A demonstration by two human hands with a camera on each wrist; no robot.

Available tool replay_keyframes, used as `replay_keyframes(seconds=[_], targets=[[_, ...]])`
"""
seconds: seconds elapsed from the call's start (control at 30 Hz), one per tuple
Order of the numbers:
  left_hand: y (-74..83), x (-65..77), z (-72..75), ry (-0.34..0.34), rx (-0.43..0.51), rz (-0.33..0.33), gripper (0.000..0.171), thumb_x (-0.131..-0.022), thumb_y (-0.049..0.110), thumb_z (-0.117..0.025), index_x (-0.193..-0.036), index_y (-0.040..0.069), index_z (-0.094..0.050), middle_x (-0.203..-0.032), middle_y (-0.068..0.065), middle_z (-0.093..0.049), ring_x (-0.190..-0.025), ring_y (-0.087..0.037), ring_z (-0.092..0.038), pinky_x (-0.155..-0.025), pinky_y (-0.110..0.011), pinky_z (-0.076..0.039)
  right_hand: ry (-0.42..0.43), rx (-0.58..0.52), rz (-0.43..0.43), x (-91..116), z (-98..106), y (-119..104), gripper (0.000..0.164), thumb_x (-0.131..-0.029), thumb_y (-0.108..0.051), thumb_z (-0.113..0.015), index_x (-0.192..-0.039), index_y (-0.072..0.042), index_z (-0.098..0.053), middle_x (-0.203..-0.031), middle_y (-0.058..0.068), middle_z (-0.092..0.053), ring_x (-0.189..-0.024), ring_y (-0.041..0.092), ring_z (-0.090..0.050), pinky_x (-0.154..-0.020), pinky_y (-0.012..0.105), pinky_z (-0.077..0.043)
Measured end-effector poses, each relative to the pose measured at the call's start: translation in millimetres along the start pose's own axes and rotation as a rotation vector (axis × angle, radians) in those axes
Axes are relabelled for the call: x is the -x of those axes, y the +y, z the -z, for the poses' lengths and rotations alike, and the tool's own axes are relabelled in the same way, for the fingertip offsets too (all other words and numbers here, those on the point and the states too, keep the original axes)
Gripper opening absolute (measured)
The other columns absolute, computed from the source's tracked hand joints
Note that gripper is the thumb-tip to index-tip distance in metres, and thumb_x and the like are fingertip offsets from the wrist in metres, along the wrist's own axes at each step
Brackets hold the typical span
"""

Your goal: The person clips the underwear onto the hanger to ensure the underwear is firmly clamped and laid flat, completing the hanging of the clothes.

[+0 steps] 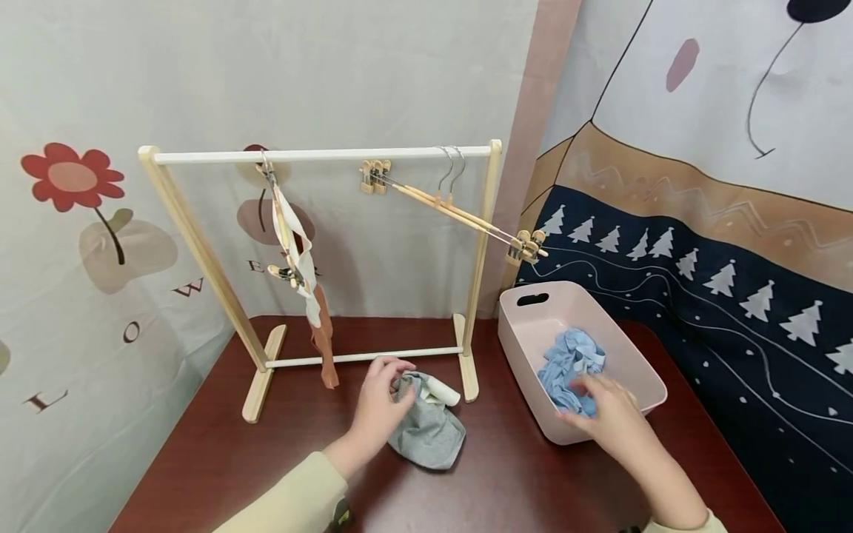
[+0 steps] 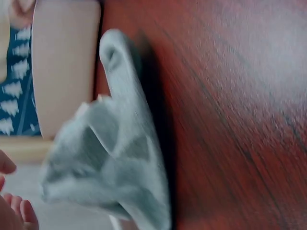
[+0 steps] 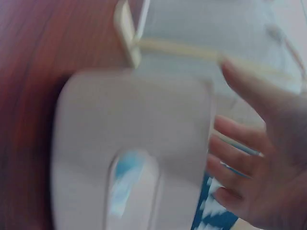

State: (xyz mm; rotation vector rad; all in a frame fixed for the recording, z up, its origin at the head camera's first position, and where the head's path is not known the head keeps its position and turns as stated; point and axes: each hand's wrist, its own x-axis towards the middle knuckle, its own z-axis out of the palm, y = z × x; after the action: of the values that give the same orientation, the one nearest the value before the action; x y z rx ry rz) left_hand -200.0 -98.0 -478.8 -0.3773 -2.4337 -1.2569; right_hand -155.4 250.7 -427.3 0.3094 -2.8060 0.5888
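Observation:
A crumpled grey garment (image 1: 429, 437) with a white part (image 1: 442, 391) lies on the table. My left hand (image 1: 378, 403) hovers at its left side with fingers loosely bent. In the left wrist view the fingers (image 2: 26, 212) are apart from the grey cloth (image 2: 110, 153) and hold nothing. My right hand (image 1: 611, 416) is over the near rim of a pink bin (image 1: 516, 348), thumb and fingers spread. Crumpled blue clothing (image 1: 569, 363) lies inside. In the blurred right wrist view the right hand (image 3: 259, 148) is beside the bin's wall (image 3: 134, 110), its fingers relaxed.
Behind the garment stands a wooden rack (image 1: 320, 155) with a white top rail. Clothing in white and brown (image 1: 303, 263) hangs at its left. Two clip hangers (image 1: 460, 211) hang at its right, jutting over the bin's far end. Printed curtains (image 1: 373, 74) back the table (image 1: 506, 481).

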Motion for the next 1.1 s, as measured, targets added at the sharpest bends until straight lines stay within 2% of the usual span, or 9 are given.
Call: replay_keyframes(seconds=[0.1,0.17,0.27,0.33,0.47,0.6,0.73,0.87,1.1], targets=[[10.6,10.0,-3.8,-0.147,-0.089,-0.136,0.020,-0.075,0.008,-0.073,-0.094,0.015,-0.068,-0.093,0.006,-0.058,-0.082,-0.012,-0.057,-0.070,-0.022,-0.047,0.169,-0.029,0.103,-9,-9,-28,0.026,-0.072,-0.020,-0.081,-0.090,-0.011,-0.065,-0.085,0.001,-0.062,-0.085,0.020,-0.057,-0.076,0.043,-0.044],[15.7,15.4,-9.1,-0.294,-0.172,-0.203,0.016,-0.076,0.015,-0.074,-0.091,0.016,-0.068,-0.090,0.008,-0.060,-0.080,-0.007,-0.056,-0.070,-0.021,-0.047,0.208,-0.046,0.186,-16,-20,-45,0.021,-0.072,-0.013,-0.079,-0.086,-0.013,-0.063,-0.078,-0.003,-0.059,-0.078,0.014,-0.055,-0.071,0.036,-0.044],[16.5,23.3,-18.9,-0.471,-0.306,-0.238,0.020,-0.078,0.028,-0.075,-0.093,0.017,-0.068,-0.093,0.007,-0.062,-0.082,-0.006,-0.058,-0.071,-0.022,-0.049,0.142,-0.050,0.238,-28,-44,-65,0.022,-0.072,-0.012,-0.078,-0.087,-0.017,-0.063,-0.077,-0.008,-0.057,-0.075,0.010,-0.053,-0.067,0.030,-0.045],[14.0,27.9,-25.7,-0.525,-0.369,-0.211,0.032,-0.079,0.036,-0.073,-0.102,0.014,-0.067,-0.102,0.003,-0.062,-0.089,-0.011,-0.061,-0.075,-0.027,-0.050,0.052,-0.029,0.232,-36,-64,-75,0.023,-0.073,-0.015,-0.077,-0.092,-0.016,-0.064,-0.080,-0.007,-0.058,-0.076,0.011,-0.055,-0.067,0.031,-0.046],[7.4,34.5,-37.5,-0.554,-0.429,-0.109,0.056,-0.082,0.044,-0.069,-0.119,0.003,-0.060,-0.116,-0.008,-0.057,-0.100,-0.025,-0.062,-0.083,-0.036,-0.051,-0.165,-0.019,0.159,-52,-105,-86,0.034,-0.077,-0.021,-0.076,-0.107,-0.012,-0.064,-0.090,0.001,-0.063,-0.082,0.018,-0.059,-0.067,0.035,-0.048],[2.8,36.9,-44.7,-0.575,-0.494,-0.080,0.063,-0.078,0.050,-0.071,-0.118,0.001,-0.060,-0.113,-0.009,-0.054,-0.098,-0.028,-0.061,-0.080,-0.037,-0.052,-0.309,-0.045,0.094,-64,-135,-90,0.034,-0.080,-0.022,-0.074,-0.111,-0.011,-0.064,-0.094,0.003,-0.064,-0.082,0.016,-0.060,-0.064,0.034,-0.047],[-0.4,36.1,-44.0,-0.578,-0.551,-0.122,0.049,-0.070,0.039,-0.080,-0.104,0.007,-0.065,-0.104,-0.006,-0.053,-0.087,-0.025,-0.061,-0.070,-0.032,-0.052,-0.328,0.007,0.115,-73,-152,-92,0.008,-0.086,-0.024,-0.067,-0.088,-0.015,-0.066,-0.086,0.000,-0.064,-0.075,0.014,-0.058,-0.059,0.031,-0.044],[-2.3,33.5,-36.3,-0.569,-0.525,-0.166,0.022,-0.067,0.009,-0.075,-0.086,0.013,-0.064,-0.090,-0.001,-0.051,-0.072,-0.018,-0.058,-0.058,-0.024,-0.048,-0.310,0.045,0.133,-76,-158,-88,0.023,-0.089,-0.023,-0.062,-0.068,-0.019,-0.054,-0.073,-0.003,-0.061,-0.067,0.013,-0.056,-0.054,0.030,-0.039],[-8.4,28.3,-11.5,-0.487,-0.340,-0.051,0.016,-0.073,-0.001,-0.058,-0.075,0.015,-0.054,-0.076,0.005,-0.052,-0.066,-0.009,-0.048,-0.057,-0.024,-0.040,-0.319,-0.117,0.084,-74,-148,-63,0.016,-0.092,-0.024,-0.060,-0.077,-0.019,-0.061,-0.067,-0.007,-0.053,-0.058,0.008,-0.045,-0.054,0.025,-0.037]])
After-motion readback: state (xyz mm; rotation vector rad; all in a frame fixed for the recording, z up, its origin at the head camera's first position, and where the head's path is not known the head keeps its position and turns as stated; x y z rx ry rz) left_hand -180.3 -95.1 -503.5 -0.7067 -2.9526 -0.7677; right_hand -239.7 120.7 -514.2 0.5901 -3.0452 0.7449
